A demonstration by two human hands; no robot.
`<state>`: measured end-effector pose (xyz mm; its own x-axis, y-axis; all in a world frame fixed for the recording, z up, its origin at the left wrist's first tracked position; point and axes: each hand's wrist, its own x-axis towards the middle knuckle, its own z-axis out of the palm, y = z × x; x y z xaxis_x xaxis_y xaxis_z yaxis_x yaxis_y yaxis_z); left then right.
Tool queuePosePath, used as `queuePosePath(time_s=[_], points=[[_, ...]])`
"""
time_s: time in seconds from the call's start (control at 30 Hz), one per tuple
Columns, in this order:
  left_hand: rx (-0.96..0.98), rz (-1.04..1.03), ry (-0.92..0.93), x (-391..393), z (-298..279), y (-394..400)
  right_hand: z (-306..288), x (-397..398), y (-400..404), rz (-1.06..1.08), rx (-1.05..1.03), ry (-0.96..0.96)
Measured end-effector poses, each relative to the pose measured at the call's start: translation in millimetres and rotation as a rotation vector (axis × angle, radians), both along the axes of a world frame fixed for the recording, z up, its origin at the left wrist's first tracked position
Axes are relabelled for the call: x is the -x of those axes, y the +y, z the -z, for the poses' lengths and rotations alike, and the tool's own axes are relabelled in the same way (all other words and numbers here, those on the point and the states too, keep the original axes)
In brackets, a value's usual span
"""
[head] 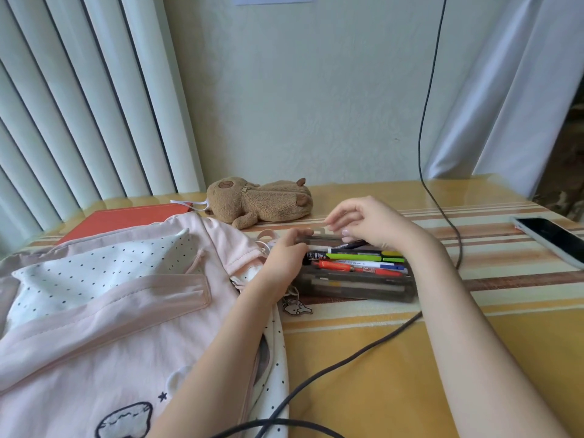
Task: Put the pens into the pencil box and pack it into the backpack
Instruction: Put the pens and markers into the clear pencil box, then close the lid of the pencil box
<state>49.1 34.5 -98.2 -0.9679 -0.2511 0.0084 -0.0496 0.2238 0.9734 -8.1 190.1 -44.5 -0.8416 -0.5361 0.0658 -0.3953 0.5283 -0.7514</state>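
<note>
A dark see-through pencil box [357, 287] lies open on the striped table, right of a pink backpack [104, 298]. Several pens [357, 262] lie in it: green, orange, white-blue and black ones. My left hand [284, 254] grips the box's left end, thumb on its far rim. My right hand [369, 222] hovers over the far edge of the box, fingertips pinched on a dark pen [352, 244] at the back row.
A brown plush toy [262, 200] lies behind the box by the wall. A red book [126, 216] sits behind the backpack. A phone [553, 238] rests at the right edge. A dark cable [347, 355] runs across the table front.
</note>
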Motion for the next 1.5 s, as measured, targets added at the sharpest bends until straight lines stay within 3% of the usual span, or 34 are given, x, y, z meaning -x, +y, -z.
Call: queuePosePath(time_s=[0.07, 0.17, 0.27, 0.4, 0.5, 0.6, 0.67, 0.7, 0.77, 0.83, 0.9, 0.97, 1.07, 1.17, 1.27, 1.5], points=[[0.084, 0.020, -0.012, 0, 3, -1, 6, -4, 3, 0.075, 0.023, 0.085], [0.076, 0.050, -0.028, -1, 1, 0, 23, -13, 15, 0.213, -0.141, 0.247], [0.076, 0.126, -0.006, -5, -4, 1, 36, -27, 21, 0.224, -0.294, 0.183], [0.347, 0.211, 0.015, -5, 4, 5, 42, -37, 23, 0.128, -0.519, 0.213], [0.275, 0.182, -0.013, -5, 3, 7, 48, -42, 28, 0.054, -0.607, 0.220], [0.242, 0.195, -0.051, -3, 4, 6, 42, -36, 29, -0.019, -0.640, 0.097], [0.177, 0.195, -0.069, -1, 5, 4, 40, -30, 35, -0.052, -0.489, -0.006], [0.099, 0.171, -0.069, 0, 6, 2, 42, -29, 39, -0.014, -0.298, -0.036], [-0.163, 0.082, -0.062, 3, 5, -4, 50, -30, 45, 0.211, 0.215, 0.043], [-0.508, 0.007, -0.087, 7, 3, -9, 51, -35, 46, 0.547, 0.532, 0.256], [-0.782, -0.035, -0.102, 8, 0, -12, 50, -38, 46, 0.795, 0.542, 0.374], [-0.869, -0.035, -0.096, 7, -2, -14, 55, -35, 49, 0.841, 0.428, 0.310], [-0.880, -0.005, -0.058, 6, -4, -16, 61, -30, 53, 0.742, 0.517, -0.084], [-0.895, 0.023, -0.002, 6, -3, -19, 62, -26, 56, 0.729, 0.770, -0.266], [-0.790, 0.102, 0.017, 4, -2, -22, 61, -31, 59, 0.655, 0.898, -0.284], [-0.228, 0.237, 0.034, -1, 5, -8, 55, -34, 72, 0.526, 0.672, -0.238]])
